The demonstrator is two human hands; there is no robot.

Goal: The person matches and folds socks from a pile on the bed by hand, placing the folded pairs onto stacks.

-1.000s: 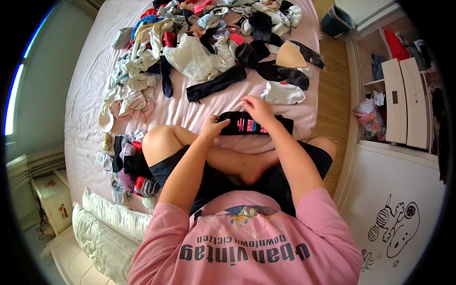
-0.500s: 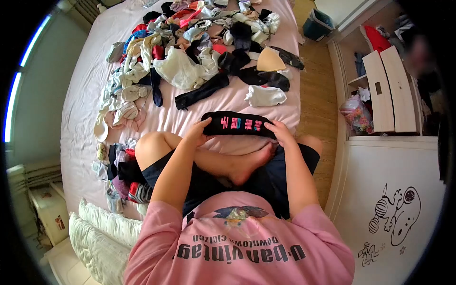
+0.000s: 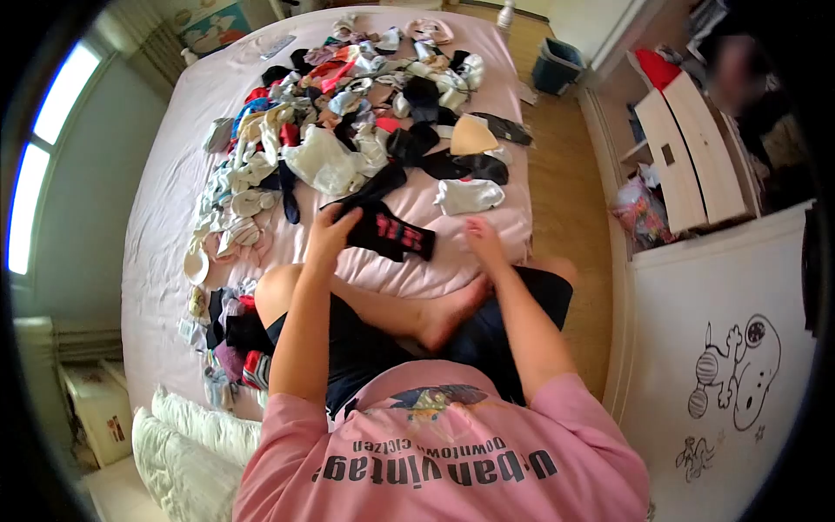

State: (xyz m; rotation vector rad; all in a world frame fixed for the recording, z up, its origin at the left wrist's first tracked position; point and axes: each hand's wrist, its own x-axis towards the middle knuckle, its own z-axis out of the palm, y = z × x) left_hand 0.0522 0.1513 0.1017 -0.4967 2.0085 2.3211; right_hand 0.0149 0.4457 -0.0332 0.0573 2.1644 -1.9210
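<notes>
My left hand [image 3: 328,233] grips one end of a black sock [image 3: 387,233] with pink lettering, holding it over the bed in front of my crossed legs. The sock's free end hangs to the right. Off to the right of it, my right hand [image 3: 481,241] is apart from the sock, fingers loosely parted and nothing visible in them. Just beyond that hand lies a white sock [image 3: 470,197] on the sheet. A long dark sock [image 3: 374,187] stretches out behind my left hand, and a pale, sheer bundle [image 3: 322,163] lies farther back.
A big heap of mixed socks and small clothes [image 3: 348,100] spreads over the bed [image 3: 161,209]. A beige cup-shaped pad [image 3: 472,137] rests at its right. By my left knee is a smaller clothing pile [image 3: 243,331]. Beyond the right bed edge stand a bin [image 3: 557,66] and open cupboard [image 3: 696,157].
My right hand has let go of the black sock, which both hands held stretched before. My left hand has moved left and forward with it, and the sock now sags.
</notes>
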